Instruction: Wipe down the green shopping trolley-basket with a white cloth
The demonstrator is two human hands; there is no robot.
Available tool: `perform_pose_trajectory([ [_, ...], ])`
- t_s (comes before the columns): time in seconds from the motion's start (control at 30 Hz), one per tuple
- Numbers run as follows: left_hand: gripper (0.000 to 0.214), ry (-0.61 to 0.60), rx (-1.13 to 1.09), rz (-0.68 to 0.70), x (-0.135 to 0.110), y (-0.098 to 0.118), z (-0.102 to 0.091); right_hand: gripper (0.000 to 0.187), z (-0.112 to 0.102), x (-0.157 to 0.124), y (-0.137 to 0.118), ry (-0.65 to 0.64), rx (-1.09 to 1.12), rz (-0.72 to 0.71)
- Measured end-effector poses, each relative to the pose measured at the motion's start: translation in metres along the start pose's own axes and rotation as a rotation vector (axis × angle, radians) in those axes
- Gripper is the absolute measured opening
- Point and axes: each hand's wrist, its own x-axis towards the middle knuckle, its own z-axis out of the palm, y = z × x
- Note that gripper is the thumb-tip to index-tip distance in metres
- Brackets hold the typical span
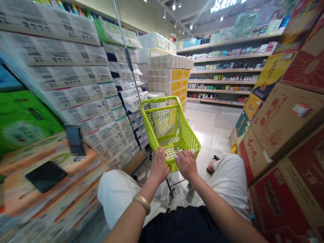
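A small lime-green plastic shopping cart [187, 136] stands on the tiled floor just ahead of me, its basket empty as far as I can see. My left hand [159, 166] and my right hand [186, 164] both rest on the cart's near rim, fingers curled over the handle edge. A gold bangle [142, 203] sits on my left wrist. A thin metal pole [128, 55] rises from the cart's far left corner.
Stacked packs of tissue paper [83, 94] wall the left side, with a dark phone [46, 176] lying on orange packs. Red and brown cardboard boxes [283, 135] line the right. Shelves of goods [222, 67] stand at the aisle's far end.
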Motion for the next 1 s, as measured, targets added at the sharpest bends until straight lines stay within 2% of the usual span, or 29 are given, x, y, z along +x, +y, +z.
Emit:
perform_pose_trajectory([
  [0.1,0.046,-0.005,-0.002,-0.005,0.001,0.002,0.0,0.025,-0.008,0.002,0.028,0.061,-0.039,0.1],
  [0.17,0.045,0.001,-0.011,-0.011,0.001,0.003,0.001,0.026,-0.007,0.003,0.033,0.093,-0.06,0.158],
  [0.27,0.045,0.009,-0.026,-0.024,0.002,0.004,0.003,0.025,0.001,0.002,0.012,0.113,-0.067,0.191],
  [0.4,0.038,0.007,-0.055,-0.023,0.0,0.002,0.003,0.019,0.014,-0.002,-0.034,0.031,0.009,0.059],
  [0.5,0.036,-0.003,-0.064,-0.009,-0.001,0.0,0.001,0.017,0.014,-0.003,-0.043,-0.026,0.028,-0.013],
  [0.57,0.039,-0.001,-0.054,-0.005,-0.002,-0.002,0.0,0.017,0.008,-0.002,-0.03,-0.041,0.009,-0.037],
  [0.73,0.046,0.012,-0.028,-0.004,0.0,0.001,0.0,0.022,-0.012,-0.001,0.024,0.002,-0.075,0.03],
  [0.8,0.046,0.018,-0.03,-0.007,0.0,0.003,0.002,0.023,-0.014,-0.001,0.031,0.021,-0.089,0.057],
  [0.9,0.046,0.021,-0.04,-0.019,0.0,0.005,0.005,0.023,-0.006,0.0,0.013,0.058,-0.1,0.124],
  [1.0,0.04,0.023,-0.046,-0.011,0.0,0.004,0.006,0.02,0.007,0.0,-0.022,0.011,-0.056,0.071],
])
